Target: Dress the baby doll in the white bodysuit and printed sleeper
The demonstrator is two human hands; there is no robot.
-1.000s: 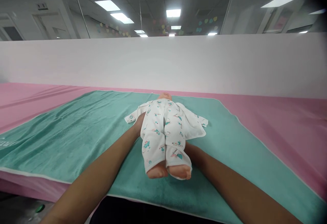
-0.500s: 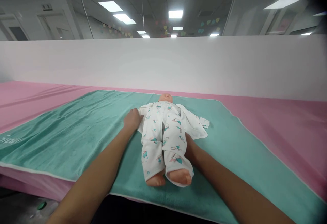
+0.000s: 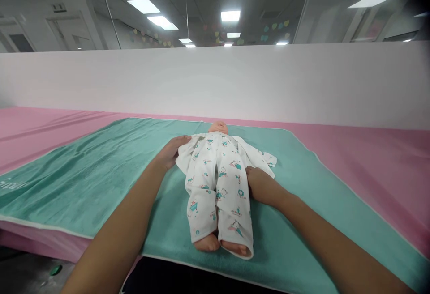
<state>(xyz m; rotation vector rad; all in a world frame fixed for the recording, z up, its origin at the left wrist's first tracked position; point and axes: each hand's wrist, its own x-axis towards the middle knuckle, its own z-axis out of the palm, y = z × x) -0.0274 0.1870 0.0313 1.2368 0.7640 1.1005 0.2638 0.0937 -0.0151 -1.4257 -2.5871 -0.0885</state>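
A baby doll (image 3: 218, 127) lies on its back on the teal towel, its feet toward me. It wears a white printed top (image 3: 251, 153) with sleeves spread to both sides, and matching white trousers (image 3: 231, 191) cover its legs and reach high over its front. My left hand (image 3: 173, 151) is at the left side of the top, fingers stretched along the sleeve; its thumb is partly hidden by the cloth. My right hand (image 3: 265, 185) is closed at the right side of the trousers, fingers curled against the cloth near the hip.
The teal towel (image 3: 110, 173) lies over a pink surface (image 3: 369, 159) that ends at a front edge close to me. Behind stands a low white wall (image 3: 208, 83) with glass above it. A small green round object (image 3: 55, 270) is below the edge at lower left.
My right hand has come out from behind the trouser leg to its outer side. My left hand has unfolded from a curl and shifted slightly up the sleeve. The right trouser leg hangs lower over the foot.
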